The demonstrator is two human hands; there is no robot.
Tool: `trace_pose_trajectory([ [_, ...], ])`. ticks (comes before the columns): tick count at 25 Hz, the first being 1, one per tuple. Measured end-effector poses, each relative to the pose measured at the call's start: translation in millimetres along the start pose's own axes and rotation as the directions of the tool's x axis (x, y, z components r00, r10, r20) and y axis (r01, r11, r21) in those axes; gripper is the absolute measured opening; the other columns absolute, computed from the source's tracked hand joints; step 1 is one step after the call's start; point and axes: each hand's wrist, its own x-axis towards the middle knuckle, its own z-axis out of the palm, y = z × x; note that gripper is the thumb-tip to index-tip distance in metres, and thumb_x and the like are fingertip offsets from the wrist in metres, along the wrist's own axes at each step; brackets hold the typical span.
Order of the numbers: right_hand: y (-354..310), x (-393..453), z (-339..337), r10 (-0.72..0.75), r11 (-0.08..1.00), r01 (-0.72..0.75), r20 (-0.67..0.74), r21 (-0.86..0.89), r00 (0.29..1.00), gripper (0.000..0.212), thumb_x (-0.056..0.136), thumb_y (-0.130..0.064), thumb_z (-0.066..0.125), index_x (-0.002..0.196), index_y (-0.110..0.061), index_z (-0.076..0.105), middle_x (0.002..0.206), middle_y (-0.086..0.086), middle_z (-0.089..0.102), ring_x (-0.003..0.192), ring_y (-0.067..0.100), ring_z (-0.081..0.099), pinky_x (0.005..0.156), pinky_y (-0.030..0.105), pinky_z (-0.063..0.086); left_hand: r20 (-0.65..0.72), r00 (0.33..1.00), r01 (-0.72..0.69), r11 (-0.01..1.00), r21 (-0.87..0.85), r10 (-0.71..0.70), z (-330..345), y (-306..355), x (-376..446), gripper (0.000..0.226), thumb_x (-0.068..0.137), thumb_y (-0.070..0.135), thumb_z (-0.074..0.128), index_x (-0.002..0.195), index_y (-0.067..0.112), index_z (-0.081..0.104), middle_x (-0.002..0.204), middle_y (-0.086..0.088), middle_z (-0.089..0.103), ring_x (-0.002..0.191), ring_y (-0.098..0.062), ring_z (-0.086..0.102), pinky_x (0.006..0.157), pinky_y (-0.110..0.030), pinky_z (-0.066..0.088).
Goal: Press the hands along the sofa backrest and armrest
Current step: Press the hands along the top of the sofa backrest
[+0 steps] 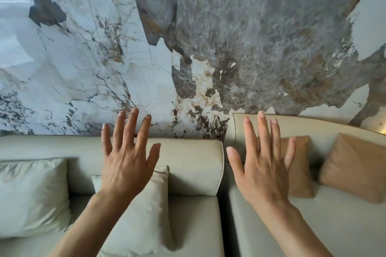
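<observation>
Two bare arms reaching forward, palms facing away, nothing held. Left hand (127,165) flat and wide, fingers fanned apart. Right hand (264,170) the same, fingers long and spread, thumb pointing in toward the other hand. Hard to tell whether either palm is touching the sofa or only hanging in front of it.

Under the left wrist, a pale cream cushion (144,210) leaning up on the seat. Further out past the left hand's little finger, a bigger white cushion (31,196), soft and wrinkled. Under both arms, smooth cream seat pads (313,225) with a dark gap between them, running straight down between the two hands.

Just behind the left fingers, the fat, rounded sofa backrest (188,165), cream with thin piping at its end. Behind the right fingers, a taller backrest section (313,129) with a brown trim line along its top. Beside the right hand's little finger, a tan cushion (298,165) partly hidden by the hand, and past that a second tan cushion (353,169) tilted against the back.

Farthest away, above all the fingertips, a shiny marble wall (188,37): white with dark cracks over the left hand, grey and rusty brown over the right.
</observation>
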Motion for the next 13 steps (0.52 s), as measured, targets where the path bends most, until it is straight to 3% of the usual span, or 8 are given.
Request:
trace_pose_trajectory([
  [7, -20.2, 18.7, 42.3, -0.043, 0.998, 0.042, 0.022, 0.054, 0.999, 0.068, 0.093, -0.055, 0.033, 0.151, -0.02, 0.034, 0.161, 0.009, 0.025, 0.147, 0.031, 0.023, 0.115, 0.059, 0.009, -0.006, 1.0, 0.02, 0.998, 0.063, -0.019, 26.4, -14.9, 8.5, 0.064, 0.093, 0.045, 0.038, 0.148, 0.012, 0.041, 0.157, -0.018, 0.033, 0.146, -0.039, 0.026, 0.118, -0.061, 0.017],
  [13, 24.9, 37.0, 115.2, -0.06, 0.984, 0.044, 0.09, 0.174, 0.994, 0.069, 0.09, -0.054, 0.037, 0.146, -0.015, 0.043, 0.157, 0.013, 0.034, 0.143, 0.032, 0.029, 0.107, 0.065, 0.024, 0.066, 0.997, 0.032, 0.99, 0.139, -0.041, 79.6, 27.2, 26.6, 0.064, 0.092, 0.045, 0.039, 0.148, 0.014, 0.037, 0.158, -0.014, 0.033, 0.147, -0.033, 0.022, 0.117, -0.056, 0.015],
])
